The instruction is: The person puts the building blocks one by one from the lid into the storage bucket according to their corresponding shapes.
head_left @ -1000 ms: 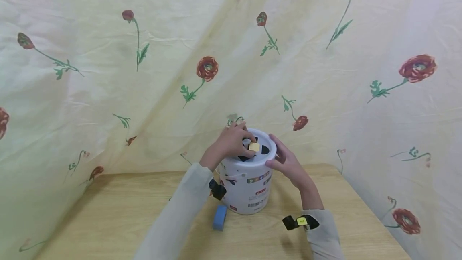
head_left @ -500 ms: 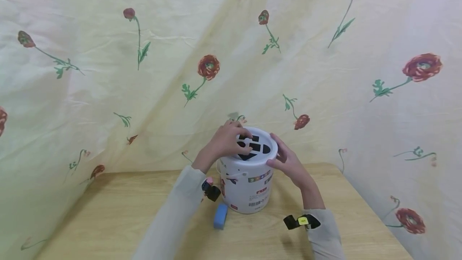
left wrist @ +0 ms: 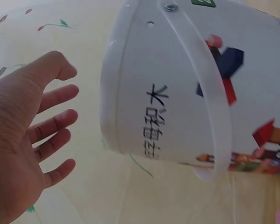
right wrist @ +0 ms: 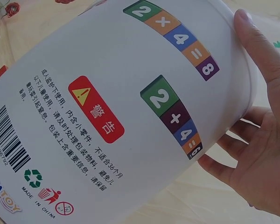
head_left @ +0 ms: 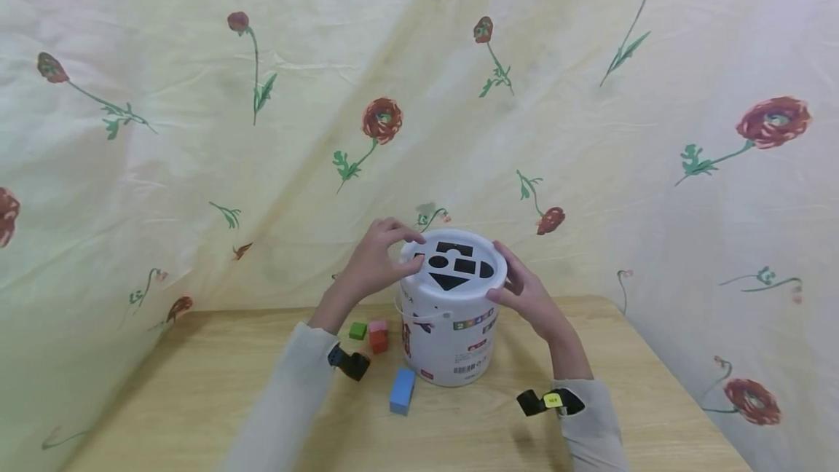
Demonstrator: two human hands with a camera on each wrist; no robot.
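Note:
A white toy-block bucket [head_left: 446,348] stands upright on the table, its white lid [head_left: 426,281] pierced by several dark shaped holes. My right hand [head_left: 531,304] grips the bucket's upper right side, thumb near the front and fingers behind; the right wrist view also has this hand [right wrist: 266,154] against the bucket wall. Beside the lid's left edge is my left hand [head_left: 370,261], holding nothing. In the left wrist view the left hand [left wrist: 18,121] has loosely bent, spread fingers, apart from the bucket [left wrist: 177,93].
A blue block [head_left: 403,392] lies at the bucket's front left. Left of the bucket are a green block [head_left: 357,331], a red block [head_left: 379,341] and a pink block [head_left: 378,325]. The bucket's handle [head_left: 419,317] hangs down its side. A flowered cloth [head_left: 295,166] rises behind the wooden table [head_left: 216,384].
The pale yellow block, between my left fingers over the lid a second ago, is out of sight. My left hand has drawn left off the holes, uncovering small blocks. My right hand stays put.

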